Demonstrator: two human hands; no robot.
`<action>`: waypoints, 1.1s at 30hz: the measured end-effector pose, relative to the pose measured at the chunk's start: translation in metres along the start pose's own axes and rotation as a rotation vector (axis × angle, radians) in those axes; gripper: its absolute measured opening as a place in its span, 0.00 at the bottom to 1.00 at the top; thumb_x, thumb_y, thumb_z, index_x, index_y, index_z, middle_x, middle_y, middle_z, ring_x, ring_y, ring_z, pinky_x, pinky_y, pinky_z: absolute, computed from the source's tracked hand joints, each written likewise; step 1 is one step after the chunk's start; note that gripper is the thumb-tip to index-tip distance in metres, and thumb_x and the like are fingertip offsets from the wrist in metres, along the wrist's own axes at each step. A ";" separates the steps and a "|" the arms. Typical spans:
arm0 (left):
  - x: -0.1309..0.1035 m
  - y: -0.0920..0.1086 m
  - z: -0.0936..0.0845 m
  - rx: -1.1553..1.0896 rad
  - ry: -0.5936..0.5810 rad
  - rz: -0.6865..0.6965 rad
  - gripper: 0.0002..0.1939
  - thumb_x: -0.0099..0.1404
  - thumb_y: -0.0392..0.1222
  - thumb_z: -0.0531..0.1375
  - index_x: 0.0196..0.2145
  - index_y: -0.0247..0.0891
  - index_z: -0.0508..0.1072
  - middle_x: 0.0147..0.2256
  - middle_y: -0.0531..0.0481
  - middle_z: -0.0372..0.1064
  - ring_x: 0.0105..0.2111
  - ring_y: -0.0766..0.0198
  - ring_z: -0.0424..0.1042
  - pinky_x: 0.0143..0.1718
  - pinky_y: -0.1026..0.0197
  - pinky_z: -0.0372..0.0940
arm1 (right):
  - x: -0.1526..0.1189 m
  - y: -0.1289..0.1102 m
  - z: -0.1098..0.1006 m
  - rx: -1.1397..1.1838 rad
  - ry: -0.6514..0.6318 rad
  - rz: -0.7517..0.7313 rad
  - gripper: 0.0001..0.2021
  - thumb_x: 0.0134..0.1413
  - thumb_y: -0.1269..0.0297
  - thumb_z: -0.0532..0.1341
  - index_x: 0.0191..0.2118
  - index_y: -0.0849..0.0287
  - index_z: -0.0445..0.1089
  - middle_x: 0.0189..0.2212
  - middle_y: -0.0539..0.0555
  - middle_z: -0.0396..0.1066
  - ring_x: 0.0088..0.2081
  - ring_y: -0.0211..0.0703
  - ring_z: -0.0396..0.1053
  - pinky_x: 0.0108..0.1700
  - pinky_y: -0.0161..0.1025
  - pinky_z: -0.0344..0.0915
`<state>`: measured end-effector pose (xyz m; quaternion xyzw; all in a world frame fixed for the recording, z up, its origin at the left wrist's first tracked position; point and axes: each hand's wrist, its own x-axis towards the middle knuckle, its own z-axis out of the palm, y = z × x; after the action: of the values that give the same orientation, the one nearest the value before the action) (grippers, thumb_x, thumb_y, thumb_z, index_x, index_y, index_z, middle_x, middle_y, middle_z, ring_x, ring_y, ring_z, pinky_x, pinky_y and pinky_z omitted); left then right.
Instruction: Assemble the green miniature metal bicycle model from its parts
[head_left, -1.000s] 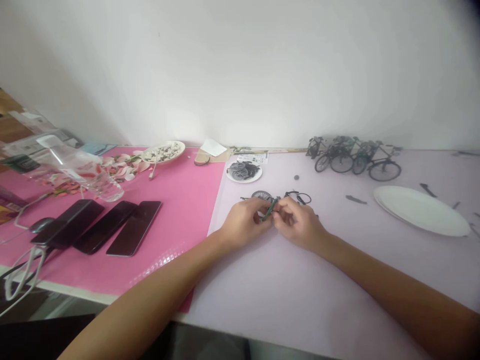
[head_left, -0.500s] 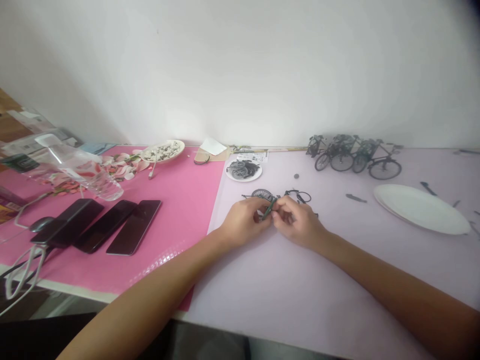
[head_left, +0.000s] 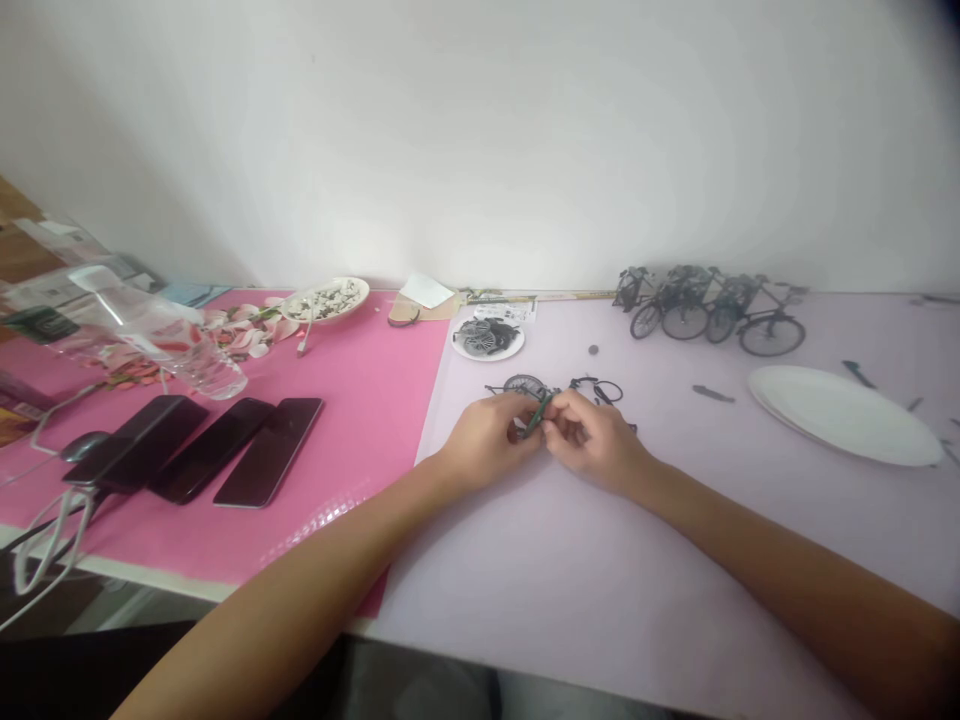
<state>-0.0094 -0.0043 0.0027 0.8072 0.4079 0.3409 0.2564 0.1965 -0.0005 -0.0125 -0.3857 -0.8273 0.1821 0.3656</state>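
My left hand [head_left: 491,440] is closed on a small dark green model bicycle part [head_left: 538,413], pinched between thumb and forefinger. Fingertip to fingertip with it, my right hand [head_left: 600,440] pinches the upper end of the same part; the fingers hide most of that end. Just beyond the hands lie a small spoked wheel [head_left: 523,384] and a thin black piece with a ring [head_left: 609,391]. A white plate [head_left: 457,350] of black wheels and other small parts stands farther back.
Several assembled model bicycles [head_left: 772,333] stand near the wall at right, behind an oval white plate [head_left: 844,415]. Loose dark pieces [head_left: 712,394] lie around. On the pink left side are phones [head_left: 270,452], a power bank, a plastic bottle [head_left: 214,370] and a dish of pale bits [head_left: 365,295].
Almost nothing moves. Both hands keep their pinch on the green part, and the whole view shifts very slightly.
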 end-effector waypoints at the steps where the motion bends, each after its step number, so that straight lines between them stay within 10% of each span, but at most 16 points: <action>1: 0.000 0.000 0.000 -0.002 0.002 -0.001 0.03 0.66 0.40 0.61 0.35 0.39 0.74 0.31 0.53 0.71 0.27 0.67 0.66 0.31 0.64 0.61 | 0.000 0.000 0.000 0.001 0.001 -0.001 0.06 0.61 0.69 0.61 0.40 0.52 0.62 0.22 0.43 0.69 0.22 0.36 0.68 0.28 0.34 0.64; 33: 0.000 0.001 0.000 0.012 -0.018 -0.009 0.04 0.66 0.41 0.60 0.34 0.39 0.73 0.30 0.53 0.69 0.27 0.67 0.66 0.31 0.64 0.61 | 0.000 -0.002 0.000 0.003 -0.009 0.012 0.06 0.61 0.68 0.61 0.39 0.52 0.62 0.22 0.44 0.69 0.23 0.37 0.68 0.28 0.35 0.65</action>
<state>-0.0089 -0.0049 0.0037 0.8099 0.4115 0.3300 0.2566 0.1957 -0.0013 -0.0111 -0.3894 -0.8262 0.1874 0.3615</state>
